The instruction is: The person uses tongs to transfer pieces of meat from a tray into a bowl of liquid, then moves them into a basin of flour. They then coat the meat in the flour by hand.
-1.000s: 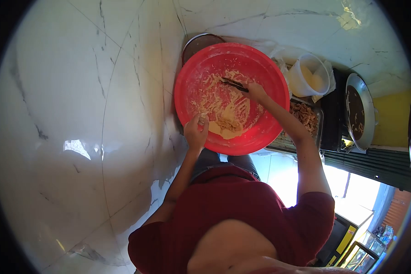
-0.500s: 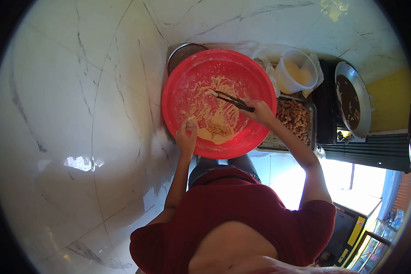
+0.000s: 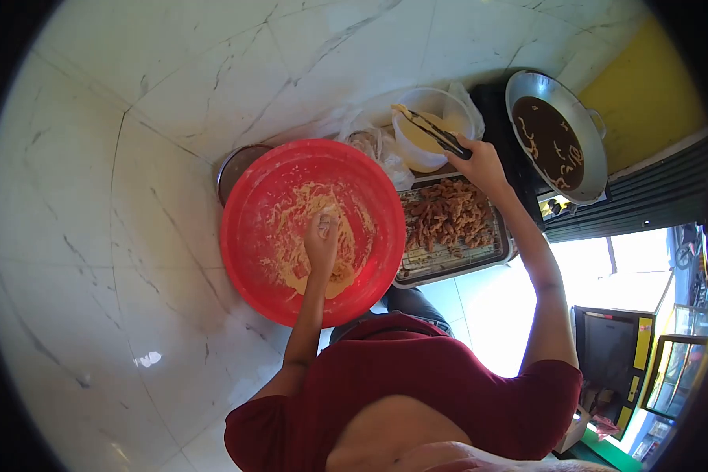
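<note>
My right hand (image 3: pixel 480 167) is closed on the handle end of black tongs (image 3: pixel 440 135). The tips of the tongs are over the rim of a whitish tub (image 3: pixel 466 118) with pale yellow liquid (image 3: pixel 421 141), and a pale piece (image 3: pixel 400 110) is at them. Inside the large red basin (image 3: pixel 248 263) my left hand (image 3: pixel 322 236) is down in the crumbly floury mixture (image 3: pixel 291 228). Its fingers are curled and coated with flour; whatever is between them cannot be made out.
Browned fried pieces (image 3: pixel 452 212) lie on a rack in a metal tray (image 3: pixel 448 271) right of the basin. A wide pan (image 3: pixel 539 86) of dark oil with pale strips stands at the upper right. Plastic bags (image 3: pixel 385 153) sit between basin and tub.
My right hand has carried the tongs out of the basin to the tub. My left hand has moved from the basin's near edge into the mixture. The camera view has swung right.
</note>
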The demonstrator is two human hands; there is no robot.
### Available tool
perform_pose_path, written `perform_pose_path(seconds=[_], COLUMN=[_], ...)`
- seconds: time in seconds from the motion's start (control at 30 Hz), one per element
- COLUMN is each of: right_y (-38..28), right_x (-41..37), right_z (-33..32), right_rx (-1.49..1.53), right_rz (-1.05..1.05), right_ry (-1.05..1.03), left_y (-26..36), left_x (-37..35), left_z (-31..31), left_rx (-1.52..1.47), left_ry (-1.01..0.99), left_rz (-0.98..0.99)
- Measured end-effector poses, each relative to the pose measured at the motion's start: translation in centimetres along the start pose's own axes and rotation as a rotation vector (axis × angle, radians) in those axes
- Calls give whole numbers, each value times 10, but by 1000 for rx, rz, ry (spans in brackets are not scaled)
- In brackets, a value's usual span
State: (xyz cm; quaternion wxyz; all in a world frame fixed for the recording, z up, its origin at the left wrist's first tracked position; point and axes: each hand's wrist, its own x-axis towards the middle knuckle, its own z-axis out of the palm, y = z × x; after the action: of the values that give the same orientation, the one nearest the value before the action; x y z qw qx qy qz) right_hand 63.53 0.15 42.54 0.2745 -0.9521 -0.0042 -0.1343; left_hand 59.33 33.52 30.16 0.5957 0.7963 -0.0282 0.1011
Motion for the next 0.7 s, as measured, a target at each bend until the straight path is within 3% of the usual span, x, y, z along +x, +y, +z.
perform_pose_path(seconds=[0.07,0.27,0.5,0.7], right_y=[20,82,111,98], right_x=[21,78,109,98], right_z=[-1,53,104,68], right_rx=[-99,-233,-309,-120], right_rz=[101,108,99,180], right_ry=[-57,-248,-342,-353], left_y=[15,15,7,-4], left_x=[26,95,102,100], left_z=[30,113,154,154], left_rx=[-12,141,306,379], left_ry=[-41,-61,-118,-110], left_rz=[84,381,444,460])
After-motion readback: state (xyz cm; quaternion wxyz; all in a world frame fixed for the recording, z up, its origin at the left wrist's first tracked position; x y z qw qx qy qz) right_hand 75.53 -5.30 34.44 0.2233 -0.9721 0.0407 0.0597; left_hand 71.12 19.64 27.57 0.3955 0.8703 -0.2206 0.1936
